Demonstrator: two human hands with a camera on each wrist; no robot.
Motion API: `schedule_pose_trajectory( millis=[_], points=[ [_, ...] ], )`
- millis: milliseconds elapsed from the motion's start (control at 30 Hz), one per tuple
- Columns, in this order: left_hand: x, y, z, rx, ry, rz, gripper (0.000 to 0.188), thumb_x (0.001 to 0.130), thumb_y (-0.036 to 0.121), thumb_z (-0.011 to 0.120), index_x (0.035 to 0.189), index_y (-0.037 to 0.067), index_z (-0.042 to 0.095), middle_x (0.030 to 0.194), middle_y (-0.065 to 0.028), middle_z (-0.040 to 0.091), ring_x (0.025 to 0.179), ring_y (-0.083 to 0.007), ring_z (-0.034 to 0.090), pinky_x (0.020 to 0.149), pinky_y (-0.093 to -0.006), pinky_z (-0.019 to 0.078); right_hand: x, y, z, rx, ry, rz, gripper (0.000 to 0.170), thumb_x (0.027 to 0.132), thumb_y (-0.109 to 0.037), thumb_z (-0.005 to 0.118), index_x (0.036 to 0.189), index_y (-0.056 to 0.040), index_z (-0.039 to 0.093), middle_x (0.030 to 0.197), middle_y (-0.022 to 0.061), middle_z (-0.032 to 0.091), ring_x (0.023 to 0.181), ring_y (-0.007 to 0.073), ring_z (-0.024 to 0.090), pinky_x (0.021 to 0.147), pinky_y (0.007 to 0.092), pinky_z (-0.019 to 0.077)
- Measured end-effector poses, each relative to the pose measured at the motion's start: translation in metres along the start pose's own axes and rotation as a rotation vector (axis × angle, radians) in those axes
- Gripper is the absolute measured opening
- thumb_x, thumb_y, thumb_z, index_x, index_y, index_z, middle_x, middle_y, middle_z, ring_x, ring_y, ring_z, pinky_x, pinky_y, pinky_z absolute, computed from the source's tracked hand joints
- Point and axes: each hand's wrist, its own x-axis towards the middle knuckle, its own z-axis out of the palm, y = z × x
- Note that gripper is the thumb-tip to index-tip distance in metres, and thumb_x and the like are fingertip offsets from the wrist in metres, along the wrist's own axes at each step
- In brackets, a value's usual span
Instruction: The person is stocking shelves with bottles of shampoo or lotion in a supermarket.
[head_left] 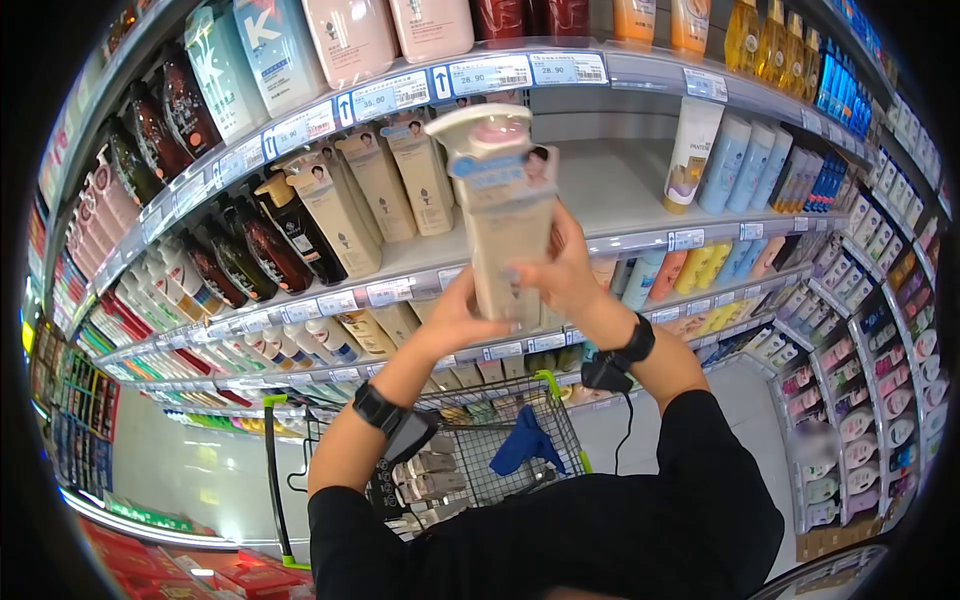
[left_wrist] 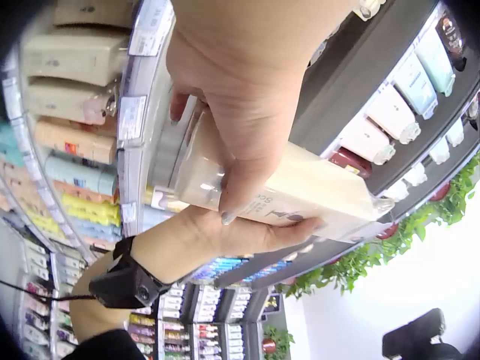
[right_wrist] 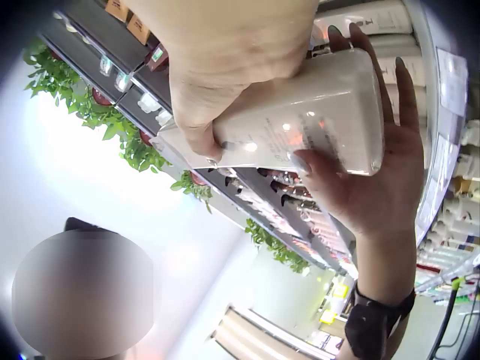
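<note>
Both hands hold a beige pump bottle (head_left: 508, 230) up before the middle shelf, its pale cap on top and a blue label with a portrait near its neck. My left hand (head_left: 455, 322) grips the bottom end, thumb across the front and fingers reaching behind. Higher up, my right hand (head_left: 572, 275) grips the right side with its thumb on the front. In the right wrist view the left hand (right_wrist: 382, 176) spans the bottle's base (right_wrist: 367, 112). Similar beige bottles (head_left: 375, 185) stand on the shelf just left of it.
A shelf (head_left: 600, 190) runs behind the hands, with a white tube (head_left: 692, 155) and light blue bottles (head_left: 728, 165) to the right. Below the arms is a wire cart (head_left: 575, 430) holding a blue cloth (head_left: 528, 440) and several beige bottles (head_left: 430, 470). Price labels line the shelf edges.
</note>
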Motion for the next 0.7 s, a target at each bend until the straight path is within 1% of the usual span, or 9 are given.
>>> schedule_pose_trajectory(
  millis=[67,167,200,300,433,500,567,633,700],
  points=[
    [-0.022,0.005,0.010,0.131,-0.002,0.089,0.084,0.061,0.019,0.081,0.131,0.000,0.039,0.123,-0.0112,0.052,0.115,-0.0210,0.048,0.098,-0.0344,0.0380,-0.020,-0.012,0.011,0.093,-0.011,0.093,0.067,0.060,-0.009,0.081,0.114,-0.0019,0.042,0.109,0.0102,0.055,0.105,0.0167,0.054,0.093,0.0316,0.0438],
    [-0.050,0.007,0.022,0.293,0.044,0.148,0.083,0.061,0.020,0.082,0.130,0.000,0.040,0.121,-0.0123,0.054,0.112,-0.0215,0.051,0.098,-0.0347,0.0385,-0.038,-0.006,0.005,0.025,-0.056,0.257,0.069,0.060,-0.010,0.082,0.116,-0.0020,0.043,0.111,0.0088,0.055,0.107,0.0166,0.053,0.094,0.0321,0.0424],
    [-0.060,-0.007,0.021,0.272,0.080,0.127,0.081,0.061,0.020,0.082,0.128,-0.001,0.042,0.119,-0.0125,0.056,0.110,-0.0228,0.054,0.097,-0.0350,0.0390,-0.046,0.000,0.004,-0.060,-0.111,0.246,0.070,0.059,-0.010,0.082,0.117,-0.0021,0.043,0.111,0.0085,0.055,0.107,0.0168,0.053,0.095,0.0323,0.0419],
    [-0.090,-0.028,0.008,0.136,0.053,-0.142,0.079,0.061,0.020,0.083,0.126,-0.001,0.044,0.121,-0.0126,0.054,0.115,-0.0241,0.051,0.099,-0.0354,0.0377,-0.071,0.033,-0.003,-0.219,-0.222,0.236,0.069,0.059,-0.011,0.083,0.116,-0.0022,0.045,0.112,0.0077,0.055,0.107,0.0172,0.053,0.095,0.0326,0.0401],
    [-0.133,-0.045,-0.025,-0.247,0.081,-0.190,0.083,0.067,0.027,0.079,0.134,0.002,0.036,0.130,-0.0138,0.046,0.124,-0.0246,0.042,0.101,-0.0388,0.0348,-0.109,0.072,-0.012,-0.108,-0.223,0.421,0.067,0.058,-0.014,0.084,0.114,-0.0021,0.048,0.110,0.0075,0.056,0.107,0.0176,0.052,0.096,0.0318,0.0373],
    [-0.148,-0.034,-0.030,-0.250,0.150,-0.163,0.085,0.069,0.029,0.077,0.136,0.003,0.032,0.132,-0.0145,0.044,0.122,-0.0254,0.043,0.100,-0.0399,0.0369,-0.127,0.087,-0.012,-0.058,-0.265,0.512,0.067,0.058,-0.016,0.084,0.113,-0.0020,0.049,0.110,0.0078,0.056,0.108,0.0172,0.052,0.096,0.0317,0.0372],
    [-0.149,-0.014,-0.027,-0.105,0.138,-0.161,0.084,0.069,0.025,0.076,0.136,0.003,0.032,0.132,-0.0151,0.043,0.119,-0.0253,0.047,0.097,-0.0384,0.0398,-0.135,0.095,-0.003,-0.047,-0.334,0.588,0.065,0.058,-0.018,0.083,0.112,-0.0018,0.050,0.108,0.0071,0.057,0.104,0.0160,0.054,0.094,0.0307,0.0390],
    [-0.148,0.005,-0.019,-0.060,0.152,-0.283,0.084,0.066,0.025,0.078,0.136,0.004,0.035,0.125,-0.0148,0.051,0.113,-0.0217,0.051,0.094,-0.0337,0.0406,-0.143,0.109,0.007,0.008,-0.381,0.702,0.066,0.057,-0.016,0.082,0.112,-0.0016,0.050,0.108,0.0066,0.058,0.101,0.0152,0.055,0.093,0.0301,0.0397],
    [-0.148,0.009,-0.012,0.226,0.120,-0.395,0.081,0.063,0.024,0.078,0.132,0.005,0.040,0.115,-0.0160,0.057,0.103,-0.0232,0.056,0.089,-0.0325,0.0443,-0.148,0.121,0.016,0.018,-0.421,0.771,0.066,0.055,-0.014,0.083,0.112,-0.0010,0.051,0.105,0.0052,0.058,0.099,0.0136,0.056,0.092,0.0287,0.0402]
  ],
)
